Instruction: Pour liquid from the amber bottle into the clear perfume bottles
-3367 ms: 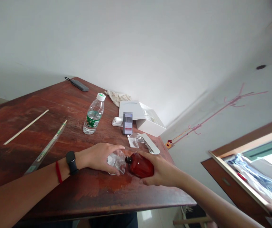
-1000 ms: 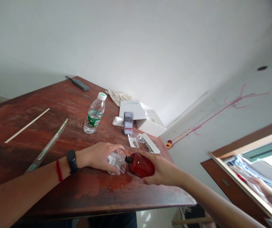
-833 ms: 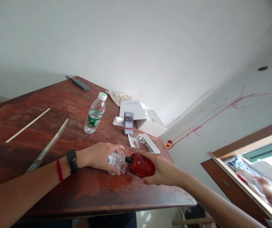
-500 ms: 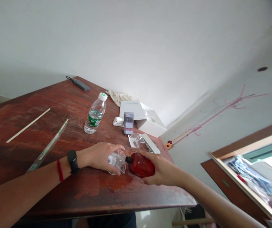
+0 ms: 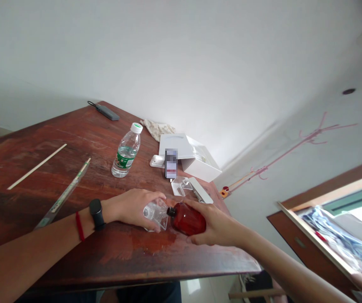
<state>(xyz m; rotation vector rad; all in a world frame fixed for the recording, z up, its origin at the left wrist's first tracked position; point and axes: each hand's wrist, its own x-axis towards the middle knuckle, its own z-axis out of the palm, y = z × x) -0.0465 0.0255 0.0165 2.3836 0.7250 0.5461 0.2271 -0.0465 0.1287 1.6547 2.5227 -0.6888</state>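
Near the front edge of the dark red wooden table [image 5: 200,254], my left hand [image 5: 132,207] is wrapped around a clear, angular container [image 5: 158,215], perhaps glass. My right hand [image 5: 211,225] grips a red bottle [image 5: 189,219] tipped on its side. The bottle's dark neck points left and meets the mouth end of the clear container; whether they touch I cannot tell. Liquid inside the clear container is hard to make out. A wet-looking patch with small drops lies on the table just below both hands.
A water bottle [image 5: 126,153] stands behind my left hand. Beyond sit a phone [image 5: 171,164], a white box [image 5: 201,168], a clear stand [image 5: 179,187] and a cloth [image 5: 157,128]. Leftward lie a flat stick [image 5: 38,165], wrapped chopsticks [image 5: 67,189] and a grey device [image 5: 107,112].
Both hands, the red bottle and the clear container hold almost the same position. At the far right edge, a partly visible hand by the window has shifted slightly lower.
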